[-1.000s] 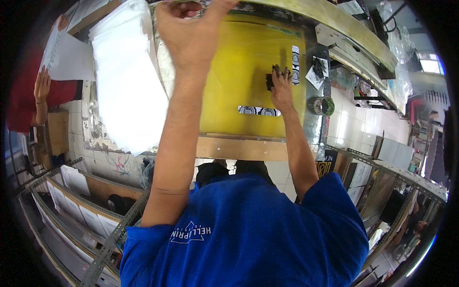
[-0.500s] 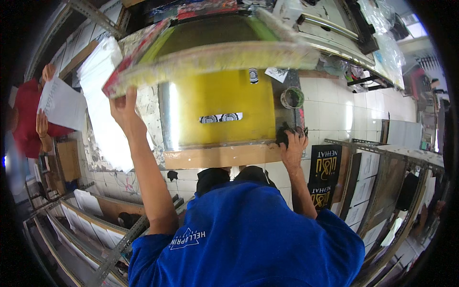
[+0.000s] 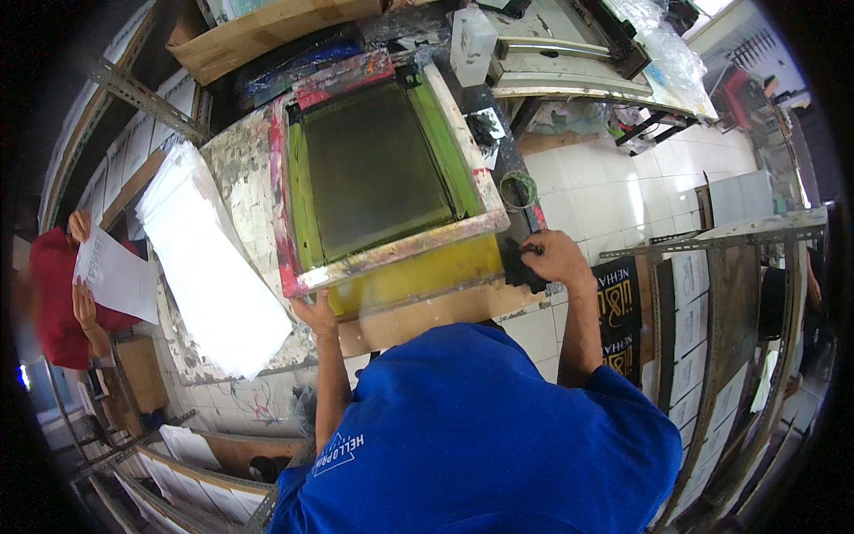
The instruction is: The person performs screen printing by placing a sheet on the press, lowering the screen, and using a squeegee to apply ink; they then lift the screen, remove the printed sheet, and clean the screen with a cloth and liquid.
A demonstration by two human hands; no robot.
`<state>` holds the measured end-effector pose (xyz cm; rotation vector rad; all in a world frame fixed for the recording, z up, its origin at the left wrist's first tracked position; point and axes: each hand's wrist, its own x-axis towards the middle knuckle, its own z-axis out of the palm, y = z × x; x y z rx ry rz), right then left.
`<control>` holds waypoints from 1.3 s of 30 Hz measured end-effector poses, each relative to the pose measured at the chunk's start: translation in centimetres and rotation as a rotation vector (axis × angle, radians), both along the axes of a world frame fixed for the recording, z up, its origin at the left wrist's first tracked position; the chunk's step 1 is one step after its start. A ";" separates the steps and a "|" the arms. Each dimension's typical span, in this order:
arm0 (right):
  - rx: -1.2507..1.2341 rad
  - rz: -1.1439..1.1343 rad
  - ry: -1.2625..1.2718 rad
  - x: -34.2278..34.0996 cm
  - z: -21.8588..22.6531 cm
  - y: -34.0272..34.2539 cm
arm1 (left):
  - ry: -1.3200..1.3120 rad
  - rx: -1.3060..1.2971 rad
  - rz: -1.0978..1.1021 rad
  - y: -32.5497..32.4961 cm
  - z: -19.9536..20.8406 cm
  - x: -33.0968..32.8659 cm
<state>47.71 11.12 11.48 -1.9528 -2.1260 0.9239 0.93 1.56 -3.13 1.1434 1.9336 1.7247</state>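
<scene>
A screen printing frame point(image 3: 411, 250) with a dark mesh and green borders lies low over a yellow printing board point(image 3: 391, 290). At the frame's near left corner, my left hand point(image 3: 318, 313) has its fingers closed on the rim. My right hand point(image 3: 560, 256) is at the board's near right corner, its fingers curled on a crumpled black rag point(image 3: 523, 267). Just beyond that hand, a small round tub point(image 3: 518, 190) stands on the dark strip along the board's right side. The black-and-white printed pieces on the board are hidden beneath the frame.
A fanned stack of white sheets point(image 3: 209, 267) lies left of the frame on the paint-stained table. Farther left, a person in red point(image 3: 67, 307) holds a printed white sheet point(image 3: 111, 276). Metal racks point(image 3: 721, 233) stand to the right, and a cardboard box point(image 3: 267, 34) sits at the far side.
The frame has come down from its raised tilt and now covers most of the yellow board. My left hand moved down with it; my right hand remains at the near right corner.
</scene>
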 end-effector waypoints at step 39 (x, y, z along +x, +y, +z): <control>0.961 -0.328 0.372 -11.7 -3.8 29.2 | -0.209 -0.032 -0.045 -0.7 0.7 1.3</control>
